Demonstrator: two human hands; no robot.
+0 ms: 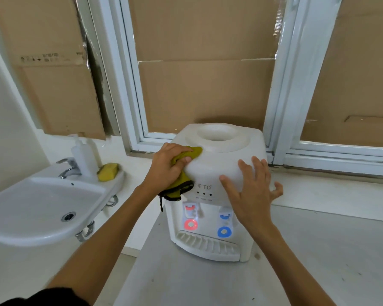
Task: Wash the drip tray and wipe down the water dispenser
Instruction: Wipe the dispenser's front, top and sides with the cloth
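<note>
The tray point(208, 244) is sitting in its slot at the bottom front of the dispenser point(217, 168), nearest to the person. The dispenser is standing on the grey worktop point(318, 261).

Higher up, the right hand point(250, 191) is lying flat on the front of the dispenser, at about 3 o'clock from its middle. Its fingers are spread apart and it is gripping nothing; it looks like it is keeping the dispenser steady.

The left hand point(168, 166) is at about 9 o'clock, closed tight around a yellow cloth point(181, 173). It is pressing the cloth on the top left corner. One end of the cloth is hanging down near the red tap point(191, 210).

Off to the left, a sink point(42, 206) is holding a sponge point(108, 171) and a bottle point(82, 155) on its back rim.

What could go wrong? The hanging end could be catching on the red tap and pulling it. A hard push from the left could be sliding the dispenser sideways if the right hand is letting go. The big hole on top could also be catching drips from a wet cloth.
</note>
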